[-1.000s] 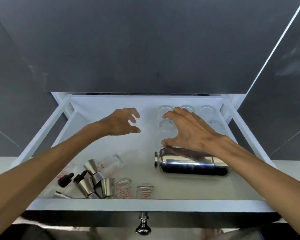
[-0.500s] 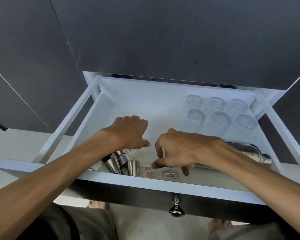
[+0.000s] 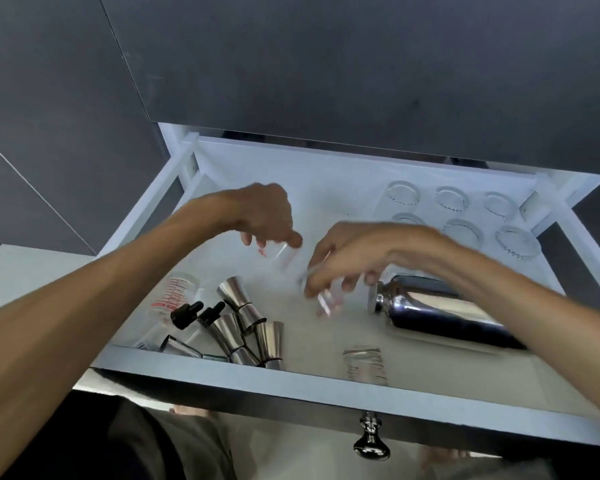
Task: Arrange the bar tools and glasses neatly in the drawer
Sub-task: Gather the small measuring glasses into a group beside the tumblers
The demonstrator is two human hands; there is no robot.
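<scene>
The white drawer is pulled out below me. My left hand holds a small clear measuring glass with red marks above the drawer's middle. My right hand grips another small clear glass, blurred by motion. A steel shaker lies on its side at the right. Several steel jiggers and two black dropper bottles lie in a heap at the front left. One red-marked measuring glass stands left, and a black-marked one stands at the front.
Several clear tumblers stand in two rows at the back right corner. The drawer's front panel carries a metal knob. Dark cabinet fronts rise behind the drawer. Bare white drawer floor shows at the back middle.
Both hands have risen from the front of the drawer, each now carrying a small measuring glass. The camera has tilted, so more of the drawer's inside shows.
</scene>
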